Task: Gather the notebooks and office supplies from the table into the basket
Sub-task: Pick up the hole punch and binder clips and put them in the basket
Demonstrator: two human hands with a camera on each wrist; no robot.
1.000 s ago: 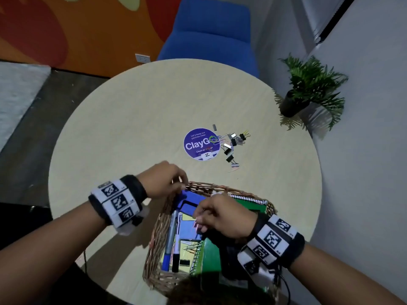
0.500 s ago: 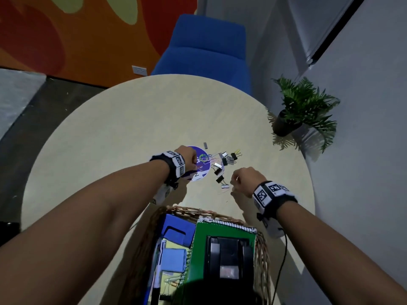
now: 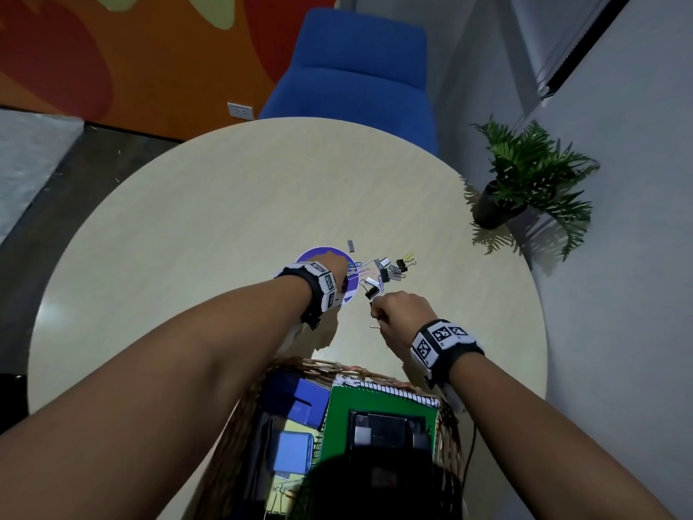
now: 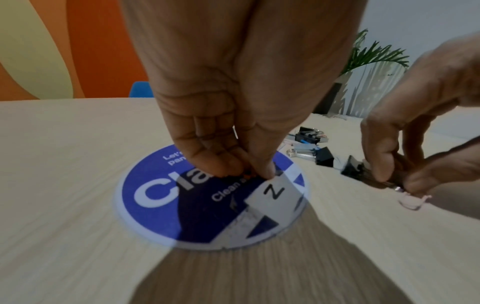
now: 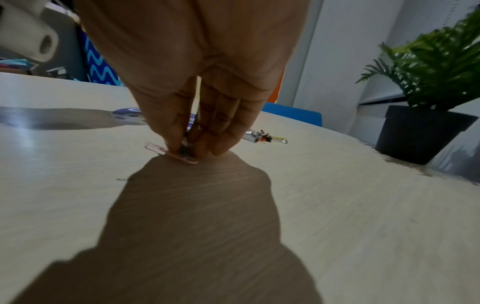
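Observation:
A wicker basket (image 3: 318,364) at the table's near edge holds a green spiral notebook (image 3: 382,403), blue pads and pens. Loose binder clips (image 3: 388,273) and paper clips lie in a small heap past it. My left hand (image 4: 246,172) is down on the round purple sticker (image 4: 161,195), thumb and fingertips pinching a small reddish clip that is hard to make out. My right hand (image 5: 185,150) pinches a small dark binder clip at the heap's near side. A pink paper clip (image 5: 158,149) lies on the table under its fingertips.
The round beige table (image 3: 225,219) carries a potted plant (image 3: 525,182) at its right rim. A blue chair (image 3: 356,80) stands behind the far edge. A black device (image 3: 390,431) lies on the green notebook.
Both hands left the basket and reached forward to the clip heap. The left went onto the purple sticker and the right closed on a clip at the near side.

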